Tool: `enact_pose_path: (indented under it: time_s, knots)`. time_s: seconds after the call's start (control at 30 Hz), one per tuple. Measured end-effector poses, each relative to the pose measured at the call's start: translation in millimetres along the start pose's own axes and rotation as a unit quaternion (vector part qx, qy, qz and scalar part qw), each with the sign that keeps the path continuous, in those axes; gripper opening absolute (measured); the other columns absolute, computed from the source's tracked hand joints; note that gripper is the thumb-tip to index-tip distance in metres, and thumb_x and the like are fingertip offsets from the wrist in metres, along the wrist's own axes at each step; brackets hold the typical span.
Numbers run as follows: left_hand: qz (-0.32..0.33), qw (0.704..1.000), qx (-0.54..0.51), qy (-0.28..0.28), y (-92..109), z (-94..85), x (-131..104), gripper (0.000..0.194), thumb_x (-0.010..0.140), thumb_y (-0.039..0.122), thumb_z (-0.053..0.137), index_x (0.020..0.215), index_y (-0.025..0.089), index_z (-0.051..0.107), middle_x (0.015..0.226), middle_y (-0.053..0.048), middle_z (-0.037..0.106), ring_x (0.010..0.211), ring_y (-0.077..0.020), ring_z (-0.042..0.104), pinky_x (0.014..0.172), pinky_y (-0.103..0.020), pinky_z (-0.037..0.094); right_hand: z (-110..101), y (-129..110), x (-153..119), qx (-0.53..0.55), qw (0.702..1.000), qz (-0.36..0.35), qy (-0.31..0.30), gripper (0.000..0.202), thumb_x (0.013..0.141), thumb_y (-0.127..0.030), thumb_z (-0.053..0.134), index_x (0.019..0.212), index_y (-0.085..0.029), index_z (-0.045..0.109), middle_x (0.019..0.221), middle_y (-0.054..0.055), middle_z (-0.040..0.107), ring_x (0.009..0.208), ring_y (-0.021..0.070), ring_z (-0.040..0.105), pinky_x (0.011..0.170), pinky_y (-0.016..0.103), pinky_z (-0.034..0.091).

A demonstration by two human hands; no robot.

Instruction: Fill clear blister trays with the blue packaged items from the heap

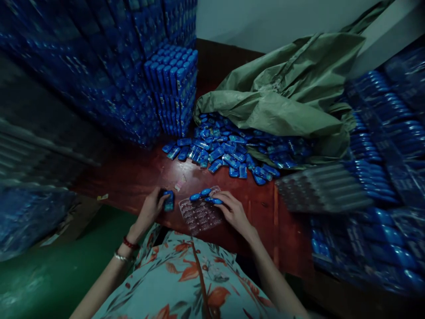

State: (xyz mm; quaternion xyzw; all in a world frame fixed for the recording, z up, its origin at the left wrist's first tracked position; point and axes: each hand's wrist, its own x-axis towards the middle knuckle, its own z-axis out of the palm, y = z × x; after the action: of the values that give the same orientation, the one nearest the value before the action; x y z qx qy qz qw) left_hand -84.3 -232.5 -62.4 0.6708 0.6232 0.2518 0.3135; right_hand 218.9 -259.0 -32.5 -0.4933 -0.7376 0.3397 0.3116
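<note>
My left hand (152,207) is closed on a small flat blue plastic case (169,202) with a printed label, held just left of the tray. A clear plastic tray (201,219) with rows of molded slots lies before me at the table's near edge. Several blue cases (195,197) stand on end in its far rows, their rounded tops up. My right hand (236,213) reaches in from the right, its fingertips pinching a blue case (217,201) in the tray's second row. The lower parts of the cases in the slots are hidden.
Loose blue cases (229,153) spill from a green sack (275,97) across the red table (133,177). Filled trays (172,88) stack high at the back left, more packs (375,155) at right. Nested clear trays (322,188) lie beside the sack.
</note>
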Motion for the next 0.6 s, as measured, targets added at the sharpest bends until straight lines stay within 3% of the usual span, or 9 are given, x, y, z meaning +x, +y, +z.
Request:
enact_pose_path:
  time_s: [0.07,0.17,0.27,0.37,0.47,0.53,0.6]
  knots:
    - [0.004,1.000,-0.020,-0.005,-1.4,7.3,-4.6,0.024,0.085,0.040,0.048,0.092,0.017,0.054,0.089,-0.007,0.064,0.083,-0.0203,0.062,0.077,-0.034,0.049,1.7,-3.6,7.6,-0.079,0.995,-0.024,-0.062,0.028,0.092,-0.021,0.041,0.114,-0.023,0.057,0.113,0.008,0.060,0.107,0.0184,0.055,0.093,0.034,0.044]
    - [0.019,0.998,-0.039,-0.034,-0.8,11.2,-3.7,0.038,0.079,0.041,0.059,0.108,0.017,0.052,0.106,-0.010,0.061,0.097,-0.0223,0.060,0.085,-0.036,0.047,1.9,-12.4,18.1,-0.238,0.963,-0.022,-0.126,0.033,0.091,-0.014,0.040,0.118,-0.022,0.055,0.111,0.008,0.061,0.109,0.0208,0.053,0.092,0.037,0.041]
    - [0.028,0.995,0.002,-0.092,-0.1,9.3,-2.2,0.048,0.068,0.033,0.072,0.110,0.018,0.054,0.108,-0.010,0.059,0.096,-0.0236,0.060,0.083,-0.036,0.048,9.3,-24.3,20.9,-0.348,0.927,-0.015,-0.138,0.033,0.090,-0.009,0.039,0.116,-0.018,0.057,0.104,0.010,0.063,0.102,0.0211,0.054,0.091,0.035,0.038]
    - [0.021,0.992,0.007,-0.125,1.3,3.0,-3.7,0.035,0.069,0.024,0.070,0.101,0.018,0.059,0.099,-0.007,0.063,0.089,-0.0217,0.061,0.079,-0.033,0.048,23.5,-32.9,17.5,-0.405,0.907,0.015,-0.114,0.031,0.090,-0.009,0.039,0.117,-0.012,0.056,0.098,0.011,0.064,0.094,0.0210,0.056,0.087,0.033,0.039]
    - [-0.012,0.996,-0.053,-0.075,9.9,-8.7,-5.8,0.022,0.073,0.025,0.064,0.094,0.018,0.059,0.088,-0.003,0.065,0.082,-0.0189,0.062,0.075,-0.030,0.048,35.1,-35.3,13.0,-0.431,0.896,0.045,-0.092,0.030,0.091,-0.013,0.040,0.118,-0.013,0.054,0.095,0.011,0.064,0.090,0.0213,0.057,0.082,0.033,0.039]
    - [-0.027,0.993,-0.114,0.002,22.2,-15.5,-5.7,0.026,0.074,0.029,0.064,0.097,0.018,0.058,0.089,-0.002,0.065,0.081,-0.0175,0.062,0.074,-0.029,0.049,39.0,-34.0,11.5,-0.440,0.893,0.047,-0.081,0.030,0.092,-0.015,0.040,0.119,-0.015,0.053,0.096,0.011,0.064,0.090,0.0215,0.057,0.082,0.033,0.038]
    - [0.001,0.983,-0.176,0.056,37.8,-16.0,-4.0,0.034,0.075,0.031,0.065,0.105,0.018,0.058,0.098,-0.004,0.065,0.086,-0.0175,0.062,0.076,-0.029,0.049,41.1,-30.9,11.3,-0.441,0.894,0.043,-0.071,0.032,0.093,-0.015,0.040,0.122,-0.018,0.051,0.100,0.010,0.063,0.093,0.0214,0.057,0.083,0.032,0.038]
